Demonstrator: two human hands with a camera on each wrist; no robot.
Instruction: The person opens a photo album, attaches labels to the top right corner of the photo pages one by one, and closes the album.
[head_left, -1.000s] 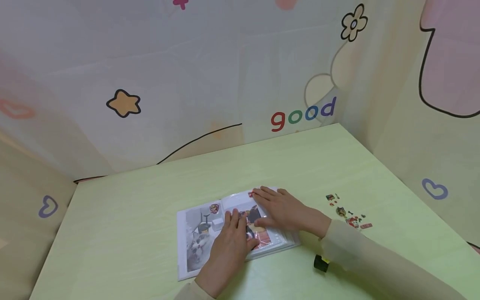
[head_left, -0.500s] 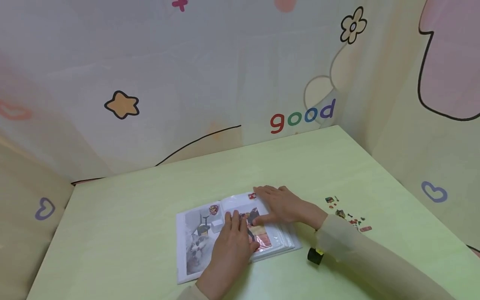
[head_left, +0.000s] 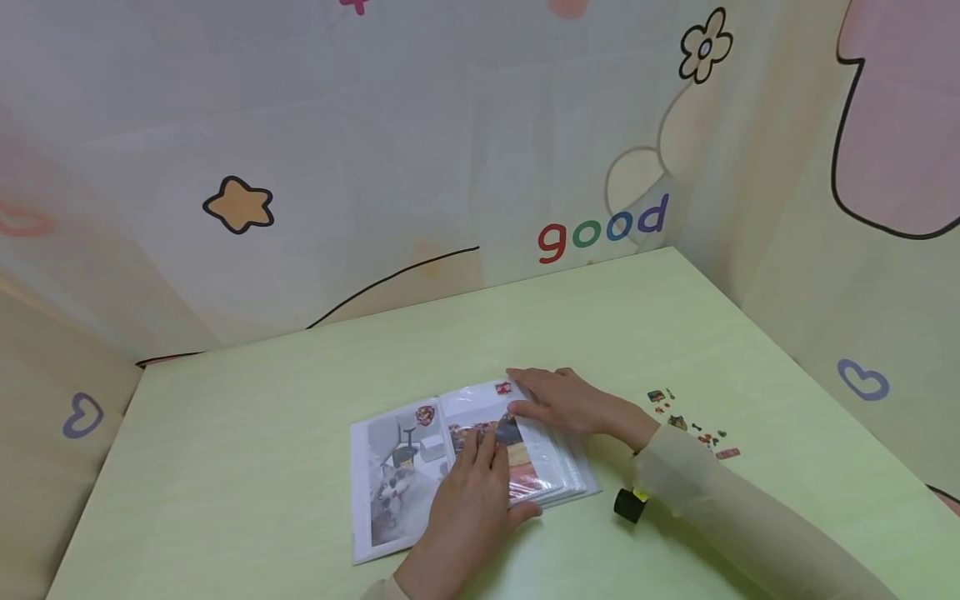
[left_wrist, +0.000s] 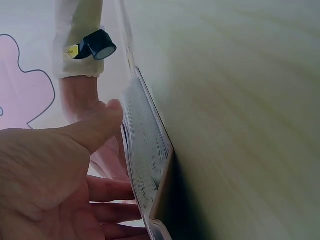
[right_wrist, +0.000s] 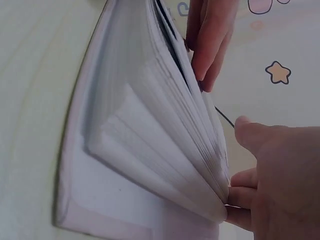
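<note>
An open photo album lies on the table in the head view. Its left page bears a greyish photo and a small shield-shaped sticker. On the right page are a colourful photo under shiny film and a red sticker near the top. My left hand rests with extended fingers on the lower part of the album, by the spine. At the upper right corner, my right hand touches the page with straight fingers. Fanned page edges show in the right wrist view.
Several small loose stickers lie on the table right of the album, with a pink strip among them. A black wrist camera hangs under the right sleeve. Printed curtains stand behind the table.
My left hand has slid slightly right and toward me, baring more of the right page's photo. The right hand has shifted off the red sticker, and its thumb has moved up the page.
</note>
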